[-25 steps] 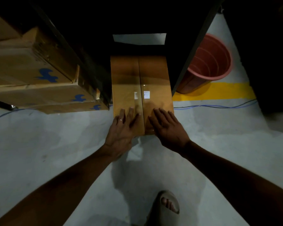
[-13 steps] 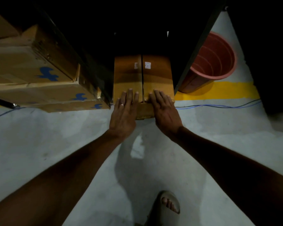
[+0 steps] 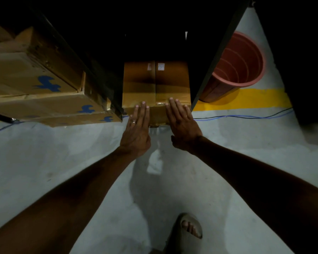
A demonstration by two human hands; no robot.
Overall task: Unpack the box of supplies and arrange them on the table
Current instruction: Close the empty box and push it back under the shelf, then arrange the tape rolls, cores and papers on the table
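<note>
Both palms flat on the taped box [image 3: 155,83] at frame centre: left hand [image 3: 137,132] and right hand [image 3: 182,123], fingers straight, gripping nothing. Press evenly on each side so it slides straight, clear of the dark frame post [image 3: 206,83] at right.

Left hand [image 3: 136,132] and right hand [image 3: 183,125] flat, fingers straight, against near end of taped cardboard box [image 3: 155,83] on grey floor [image 3: 44,162]; red bucket [image 3: 235,66] to the right.

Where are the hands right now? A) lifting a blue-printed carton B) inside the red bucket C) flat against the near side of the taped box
C: the left hand and right hand lie with straight fingers on the box.
</note>
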